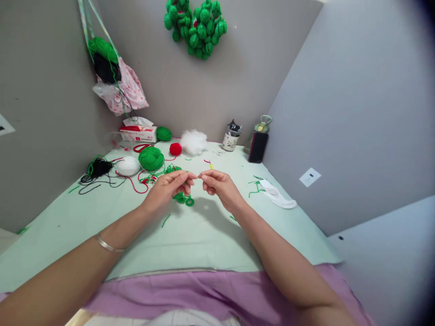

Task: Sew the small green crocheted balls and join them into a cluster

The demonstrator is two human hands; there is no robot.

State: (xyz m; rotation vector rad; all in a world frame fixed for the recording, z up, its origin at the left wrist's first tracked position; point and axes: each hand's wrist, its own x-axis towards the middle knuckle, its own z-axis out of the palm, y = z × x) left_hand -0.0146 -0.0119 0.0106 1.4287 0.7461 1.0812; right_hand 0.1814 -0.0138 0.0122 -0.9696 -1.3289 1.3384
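Observation:
My left hand is pinched shut above the pale green table cover, with green crochet yarn showing behind its fingers. My right hand is also closed in a pinch, and a thin yellow-tipped hook or needle sticks up from it. The fingertips of both hands nearly meet. Small green crocheted rings lie on the cover just under the left hand.
At the back left lie a green yarn ball, a white ball, black yarn, a red ball, white stuffing and a tissue box. A jar and bottle stand at the back right. White cloth lies at right.

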